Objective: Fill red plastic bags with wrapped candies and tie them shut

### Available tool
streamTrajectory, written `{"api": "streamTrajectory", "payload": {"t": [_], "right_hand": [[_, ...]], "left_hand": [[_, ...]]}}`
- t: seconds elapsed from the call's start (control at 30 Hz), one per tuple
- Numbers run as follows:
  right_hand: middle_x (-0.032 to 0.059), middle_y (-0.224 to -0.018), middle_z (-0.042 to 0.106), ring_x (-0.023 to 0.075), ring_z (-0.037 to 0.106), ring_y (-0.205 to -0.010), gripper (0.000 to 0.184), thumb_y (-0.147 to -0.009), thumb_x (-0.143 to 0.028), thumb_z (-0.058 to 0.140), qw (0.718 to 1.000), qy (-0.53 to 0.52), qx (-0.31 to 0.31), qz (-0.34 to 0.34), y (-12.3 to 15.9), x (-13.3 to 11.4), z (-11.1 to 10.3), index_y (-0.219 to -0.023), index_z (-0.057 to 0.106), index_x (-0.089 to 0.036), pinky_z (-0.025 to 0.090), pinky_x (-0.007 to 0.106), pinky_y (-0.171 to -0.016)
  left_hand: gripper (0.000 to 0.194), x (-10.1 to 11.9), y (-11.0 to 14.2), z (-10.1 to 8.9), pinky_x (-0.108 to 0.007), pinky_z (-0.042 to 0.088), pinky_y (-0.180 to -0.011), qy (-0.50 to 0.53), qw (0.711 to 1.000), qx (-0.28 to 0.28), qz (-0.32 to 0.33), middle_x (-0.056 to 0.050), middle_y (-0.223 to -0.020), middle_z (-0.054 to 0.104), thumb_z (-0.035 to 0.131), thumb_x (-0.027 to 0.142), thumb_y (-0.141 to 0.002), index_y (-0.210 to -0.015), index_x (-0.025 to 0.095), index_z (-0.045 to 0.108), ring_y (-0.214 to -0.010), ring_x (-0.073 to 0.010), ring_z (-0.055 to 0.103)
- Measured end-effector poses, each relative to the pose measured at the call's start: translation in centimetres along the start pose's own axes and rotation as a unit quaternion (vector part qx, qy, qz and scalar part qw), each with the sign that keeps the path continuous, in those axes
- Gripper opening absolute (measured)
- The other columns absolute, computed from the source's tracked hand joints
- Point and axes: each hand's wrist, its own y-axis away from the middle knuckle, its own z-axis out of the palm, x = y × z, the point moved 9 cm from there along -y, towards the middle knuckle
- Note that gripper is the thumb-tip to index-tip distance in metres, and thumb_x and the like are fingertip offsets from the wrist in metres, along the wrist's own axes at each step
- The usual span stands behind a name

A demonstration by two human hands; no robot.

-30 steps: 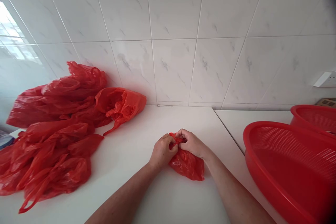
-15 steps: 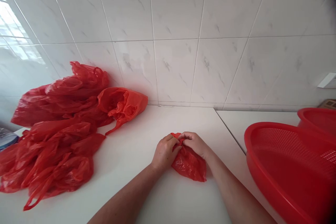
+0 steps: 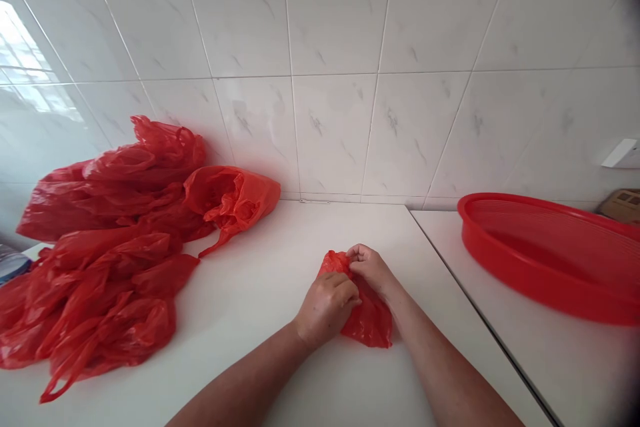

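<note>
A small crumpled red plastic bag (image 3: pixel 369 320) lies on the white tabletop in front of me. My left hand (image 3: pixel 330 303) rests over its left side, fingers curled down and closed on the plastic. At the bag's upper edge, my right hand (image 3: pixel 369 263) pinches the film between thumb and fingers. Part of the bag is hidden beneath both hands, and what it may contain does not show.
Several crumpled red plastic bags (image 3: pixel 110 300) are heaped at the left, with another open-mouthed bag (image 3: pixel 237 197) against the tiled wall (image 3: pixel 335 127). A red perforated basket (image 3: pixel 530 290) stands on the right-hand table. A cardboard box (image 3: pixel 620 205) sits behind it.
My left hand has shifted slightly right and down over the bag, exposing its upper left part. Two red baskets showed at the right before; now one appears, farther back.
</note>
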Motion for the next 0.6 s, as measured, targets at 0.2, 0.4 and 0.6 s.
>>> {"api": "streamTrajectory", "payload": {"t": [0.2,0.4,0.6], "right_hand": [[-0.0013,-0.073,0.063,0.0133,0.056,-0.065,0.014,-0.068,-0.020,0.059,1.000,0.008,0.014,-0.012,0.0,-0.3,-1.1,-0.081,0.057,-0.020,0.043,0.026,-0.060],[0.0001,-0.077,0.065,0.0151,0.062,-0.073,0.025,-0.072,-0.039,0.070,0.984,-0.164,0.068,0.025,0.0,1.3,-4.3,-0.088,0.061,-0.021,0.051,0.026,-0.067],[0.0049,-0.082,0.067,0.0174,0.063,-0.086,0.026,-0.071,-0.030,0.073,0.956,-0.268,0.076,0.087,-1.6,4.2,-6.9,-0.094,0.066,-0.021,0.056,0.028,-0.076]], "left_hand": [[0.004,2.0,0.1,0.0,-0.031,0.047,-0.066,0.018,0.999,-0.011,0.023,-0.002,-0.071,0.061,0.056,0.020,-0.080,-0.076,0.019,0.056,-0.066,-0.0154,0.055],[0.091,-0.3,0.6,1.2,-0.068,0.034,-0.092,-0.022,0.993,-0.092,-0.072,-0.017,-0.144,0.033,0.077,0.057,-0.052,-0.131,0.028,0.043,-0.125,-0.0446,0.034],[0.030,-4.1,0.7,-0.8,-0.030,0.050,-0.072,-0.009,0.985,-0.107,-0.132,-0.003,-0.098,0.063,0.056,0.007,-0.067,-0.091,0.025,0.062,-0.084,-0.0183,0.058]]}}
